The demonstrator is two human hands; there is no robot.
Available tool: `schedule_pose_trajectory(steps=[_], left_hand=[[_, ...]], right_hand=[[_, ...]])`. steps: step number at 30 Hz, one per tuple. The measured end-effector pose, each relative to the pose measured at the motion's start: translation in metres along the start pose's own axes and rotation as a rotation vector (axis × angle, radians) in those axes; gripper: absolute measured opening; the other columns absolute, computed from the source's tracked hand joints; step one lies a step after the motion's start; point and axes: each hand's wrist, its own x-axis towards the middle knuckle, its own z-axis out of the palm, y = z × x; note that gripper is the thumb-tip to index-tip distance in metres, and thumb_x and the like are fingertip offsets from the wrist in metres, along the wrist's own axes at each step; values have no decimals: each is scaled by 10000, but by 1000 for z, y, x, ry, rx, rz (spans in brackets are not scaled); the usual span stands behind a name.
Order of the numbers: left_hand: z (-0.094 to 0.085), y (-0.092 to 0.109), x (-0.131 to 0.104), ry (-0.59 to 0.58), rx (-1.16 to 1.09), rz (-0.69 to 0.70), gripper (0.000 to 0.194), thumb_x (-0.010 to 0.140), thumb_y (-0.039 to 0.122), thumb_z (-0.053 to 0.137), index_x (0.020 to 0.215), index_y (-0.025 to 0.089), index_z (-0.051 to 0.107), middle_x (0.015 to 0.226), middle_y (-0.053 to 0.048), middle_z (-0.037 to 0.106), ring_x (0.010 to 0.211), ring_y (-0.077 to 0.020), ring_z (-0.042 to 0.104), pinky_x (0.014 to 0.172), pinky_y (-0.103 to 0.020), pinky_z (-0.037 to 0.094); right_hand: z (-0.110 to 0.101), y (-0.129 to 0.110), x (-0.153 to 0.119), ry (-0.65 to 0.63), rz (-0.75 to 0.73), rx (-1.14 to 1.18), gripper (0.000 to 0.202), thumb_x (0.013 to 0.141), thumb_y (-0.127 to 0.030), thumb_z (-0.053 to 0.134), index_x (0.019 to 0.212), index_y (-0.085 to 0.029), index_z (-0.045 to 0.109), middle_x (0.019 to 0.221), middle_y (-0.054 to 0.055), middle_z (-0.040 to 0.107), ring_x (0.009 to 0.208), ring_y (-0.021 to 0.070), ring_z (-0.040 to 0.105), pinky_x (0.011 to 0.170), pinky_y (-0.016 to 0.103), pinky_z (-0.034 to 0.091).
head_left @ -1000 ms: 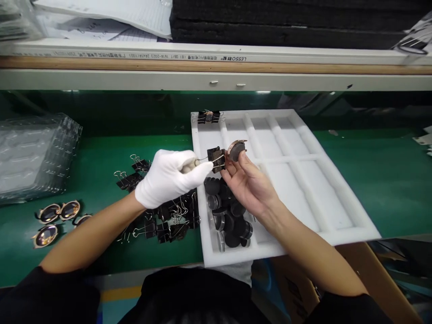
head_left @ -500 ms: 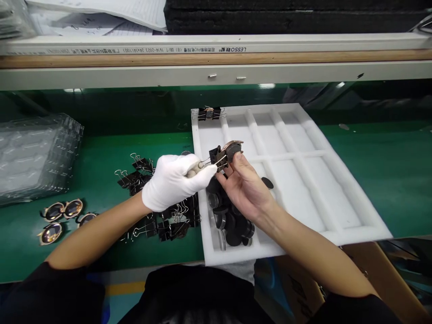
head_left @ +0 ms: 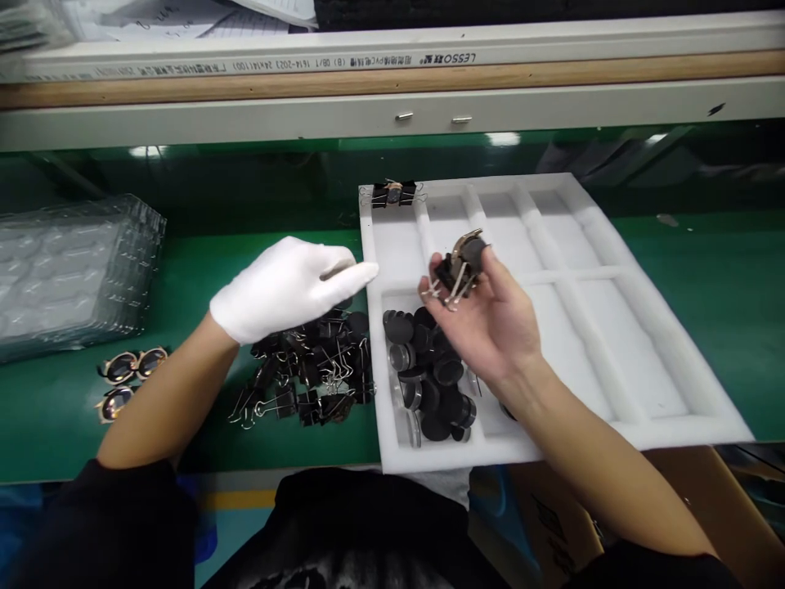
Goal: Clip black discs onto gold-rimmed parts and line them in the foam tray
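My right hand (head_left: 496, 319), bare, holds sunglasses (head_left: 463, 243) with a gold-coloured frame over the tray. A dark round disc (head_left: 474, 252) lies against them under my thumb, and a black binder clip (head_left: 457, 276) is clamped on, its wire handles pointing down. My left hand (head_left: 300, 282), in a white glove, hovers above a pile of binder clips (head_left: 312, 368). It holds nothing, with thumb and index finger slightly apart. Dark round discs (head_left: 432, 384) with clear edges fill the near left compartment of the white foam tray (head_left: 383, 409).
Another clipped piece (head_left: 393, 194) sits across the tray's far left corner. More gold-framed sunglasses (head_left: 126, 368) lie on the green table (head_left: 202, 262) at left, in front of stacked clear plastic trays (head_left: 67, 278). A shelf edge (head_left: 275, 114) spans the back.
My left hand has let go of the binder clip and drawn back left. My right hand, still holding the clipped sunglasses, has moved right and tilted them. The camera view has shifted slightly.
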Motion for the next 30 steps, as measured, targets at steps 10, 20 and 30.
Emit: schedule_pose_trajectory(steps=[10,20,30], left_hand=[[-20,-31,-6,-581,189,58,361,964,451,548,1277,385,716,1151,-1,713,940,-184,650,783,-274,441],[-8,-14,-17,-475,433,177,280,1004,409,522,1157,287,721,1113,-78,661,908,-236,613,738,-331,419],[27,35,-58,-326,649,327,279,907,370,694,726,173,616,608,-42,562,524,-204,546,575,-343,342]], right_hand=[[0,-5,10,93,81,233,190,849,-314,847,908,-262,674,818,-72,705,758,87,695,642,205,577],[-16,-2,15,-81,-2,-84,144,924,-437,762,882,-308,714,876,-43,718,876,129,704,707,254,572],[-10,-4,13,-35,42,-111,152,893,-437,773,860,-309,698,882,-35,698,890,150,693,698,267,571]])
